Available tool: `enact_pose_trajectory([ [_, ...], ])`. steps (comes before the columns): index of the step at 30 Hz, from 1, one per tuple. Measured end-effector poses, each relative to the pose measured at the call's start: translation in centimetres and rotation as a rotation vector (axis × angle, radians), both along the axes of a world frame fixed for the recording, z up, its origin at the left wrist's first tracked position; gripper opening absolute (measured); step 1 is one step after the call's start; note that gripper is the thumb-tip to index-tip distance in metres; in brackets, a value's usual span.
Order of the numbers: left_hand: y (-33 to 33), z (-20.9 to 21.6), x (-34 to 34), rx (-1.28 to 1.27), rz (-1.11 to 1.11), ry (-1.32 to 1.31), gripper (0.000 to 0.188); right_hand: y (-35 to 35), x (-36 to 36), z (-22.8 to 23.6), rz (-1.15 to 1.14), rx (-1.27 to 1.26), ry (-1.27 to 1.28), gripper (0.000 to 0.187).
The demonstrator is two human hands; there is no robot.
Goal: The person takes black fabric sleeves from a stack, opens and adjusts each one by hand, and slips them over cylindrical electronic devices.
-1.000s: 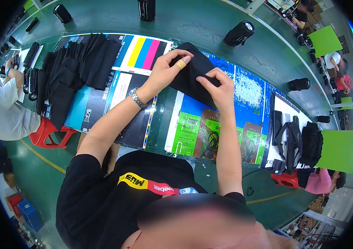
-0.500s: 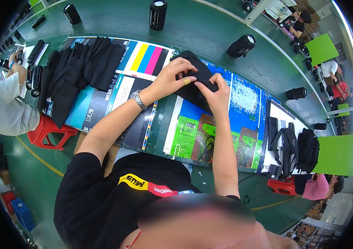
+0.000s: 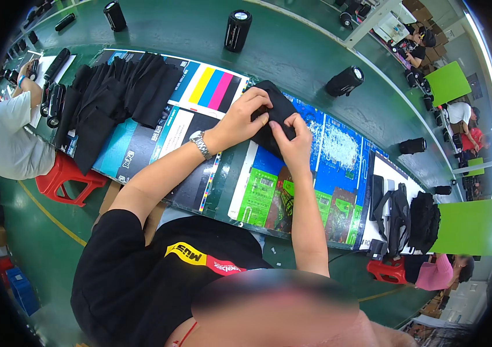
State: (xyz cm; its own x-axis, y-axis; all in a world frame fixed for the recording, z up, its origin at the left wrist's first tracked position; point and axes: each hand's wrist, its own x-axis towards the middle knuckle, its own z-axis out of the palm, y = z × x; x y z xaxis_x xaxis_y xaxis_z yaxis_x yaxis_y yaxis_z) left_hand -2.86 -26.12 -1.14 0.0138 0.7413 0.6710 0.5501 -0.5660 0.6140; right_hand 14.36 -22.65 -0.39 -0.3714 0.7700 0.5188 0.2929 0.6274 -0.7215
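Observation:
Above the far part of the table I hold a piece of black fabric (image 3: 278, 103), soft and folded, maybe a pouch. My left hand (image 3: 241, 120), with a metal watch on its wrist, pinches the fabric's near left side, its fingers curled and thumb bent. On the right, my right hand (image 3: 298, 141) grips the edge between thumb and bent fingers. The two thumbs are close together, and the fabric's underside is hidden. To the left, a heap of similar black fabric pieces (image 3: 104, 95) lies spread on the table.
Printed sheets (image 3: 217, 87) cover the table. Black straps and pouches (image 3: 396, 214) lie at its right end. Beyond stand black cylindrical speakers (image 3: 238, 32) in a row. A person in a white shirt (image 3: 17, 136) sits at left near a red stool (image 3: 69, 179).
The black fabric has been turned and bunched between my hands. My right hand has shifted slightly left, its thumb now pointing up along the fabric. The whole view has tilted a little.

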Motion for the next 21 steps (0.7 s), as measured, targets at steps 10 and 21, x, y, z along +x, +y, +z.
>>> enact_pose_trajectory([
  [10,0.4,-0.5,0.9,-0.326,-0.409,-1.229,0.022,0.5,0.3,-0.6,-0.427,0.227,-0.003,0.031],
  [21,1.1,-2.5,1.4,-0.660,-0.601,-1.192,0.027,2.7,1.4,-1.8,0.038,-0.777,1.075,0.032],
])
